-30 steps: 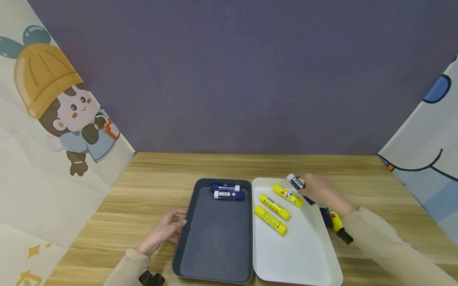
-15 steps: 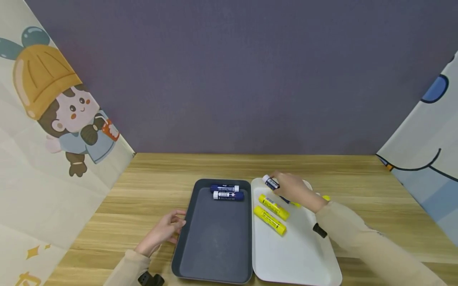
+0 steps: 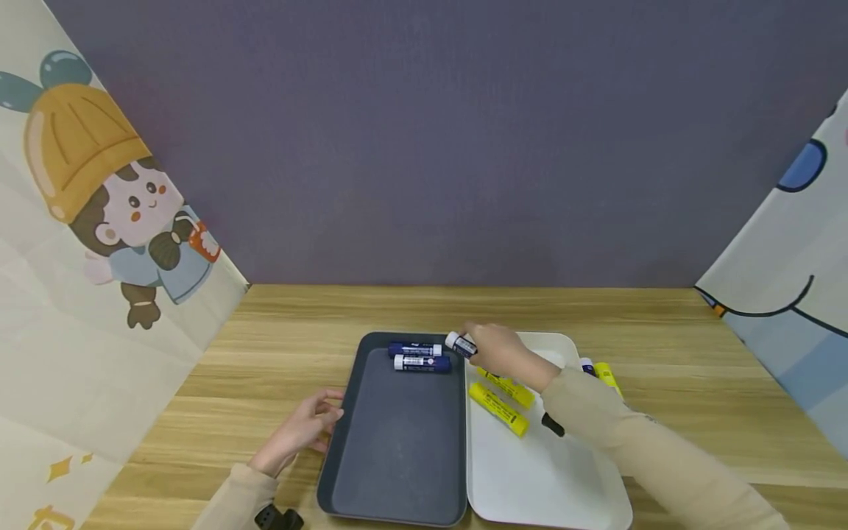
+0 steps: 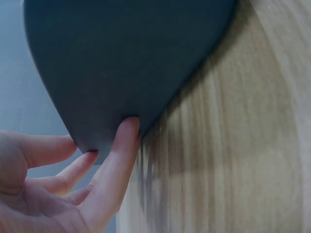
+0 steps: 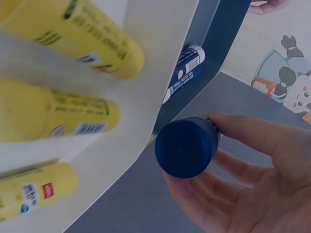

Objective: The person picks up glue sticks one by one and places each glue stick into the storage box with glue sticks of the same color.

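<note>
My right hand (image 3: 501, 350) grips a dark blue glue stick (image 3: 461, 344) with a white end, held over the inner far corners where two trays meet. Its round blue end faces the right wrist camera. In the dark grey tray (image 3: 397, 449), two dark blue glue sticks (image 3: 422, 363) lie side by side at the far end. My left hand (image 3: 306, 427) touches the outer left wall of this tray with its fingertips (image 4: 128, 124). Yellow glue sticks (image 3: 498, 409) lie in the white tray (image 3: 543, 486), partly covered by my right hand and sleeve in the head view.
Beyond the white tray's right side, a yellow glue stick (image 3: 606, 377) and a dark blue one (image 3: 587, 365) lie on the wooden table (image 3: 298, 324), partly behind my right sleeve. A grey-purple panel (image 3: 424, 147) rises along the table's back edge.
My right hand has carried the blue glue stick leftward from the white tray's far right side to the border with the grey tray. The left hand stays at the grey tray's wall.
</note>
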